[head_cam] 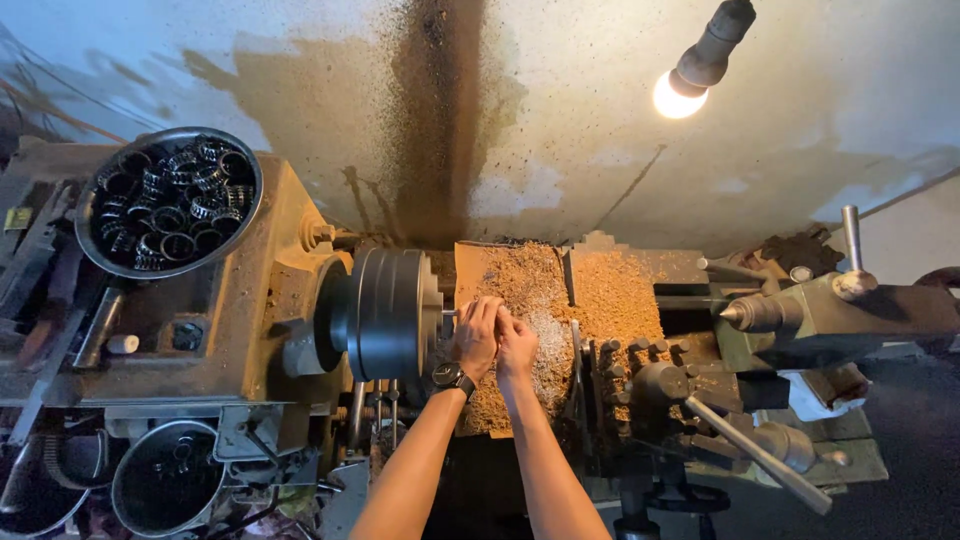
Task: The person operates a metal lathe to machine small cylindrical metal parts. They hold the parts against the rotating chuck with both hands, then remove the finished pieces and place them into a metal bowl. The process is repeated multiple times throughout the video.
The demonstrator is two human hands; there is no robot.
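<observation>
Whatever is gripped at the chuck (388,313) can't really be made out, since it's covered by the left hand (477,335) and right hand (516,345) pressed together. The lathe bed is buried under shavings (560,300). The lower bowl (167,478) is partly hidden by clutter, its contents too dark to tell. Both forearms are cut off by the bottom edge.

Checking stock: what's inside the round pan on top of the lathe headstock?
The pan holds a heap of dark metal rings, some toothed. The heap covers the pan's bottom and any lower rings.
</observation>
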